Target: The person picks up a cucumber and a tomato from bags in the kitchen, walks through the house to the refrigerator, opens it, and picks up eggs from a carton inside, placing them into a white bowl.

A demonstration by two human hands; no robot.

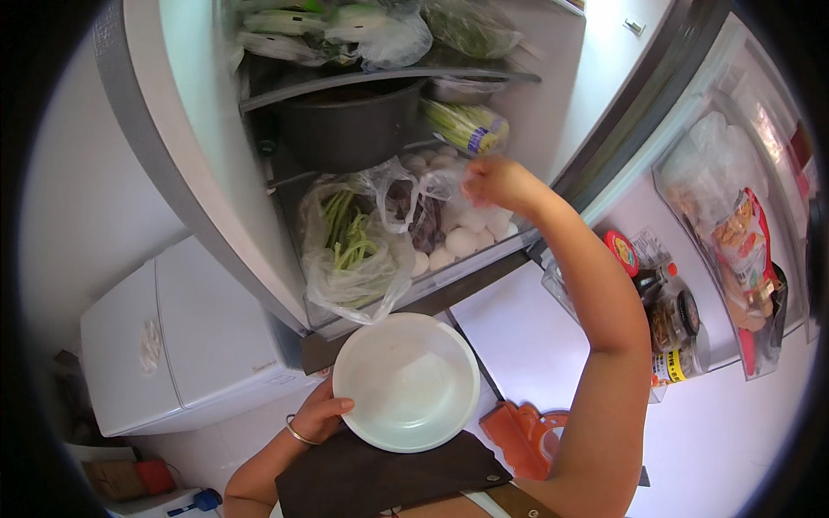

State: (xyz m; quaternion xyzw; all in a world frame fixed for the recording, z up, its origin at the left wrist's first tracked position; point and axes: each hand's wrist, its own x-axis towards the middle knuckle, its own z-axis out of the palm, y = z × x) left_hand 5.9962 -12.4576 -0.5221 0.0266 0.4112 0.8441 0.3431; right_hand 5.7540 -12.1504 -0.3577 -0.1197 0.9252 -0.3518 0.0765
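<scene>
My left hand (321,411) grips the left rim of a round white plastic bowl (406,380), thumb over the edge. Nothing lies in the bowl. Inside the open fridge, my right hand (501,184) is closed, slightly blurred, at a clear plastic bag (442,185) over the bottom drawer. Beneath that hand sit several white eggs (462,242). To their left, dark purplish produce (427,223) shows through plastic, and a clear bag of green beans (350,237) hangs over the drawer's front edge. Just above my right hand lies a wrapped pack of green vegetables (466,127).
A large dark pot (350,125) stands behind the bags, under a shelf (389,79) with bagged greens. At right, the open fridge door (596,220) carries jars (673,315) and a snack bag (744,242). A white chest-like appliance (207,332) stands left.
</scene>
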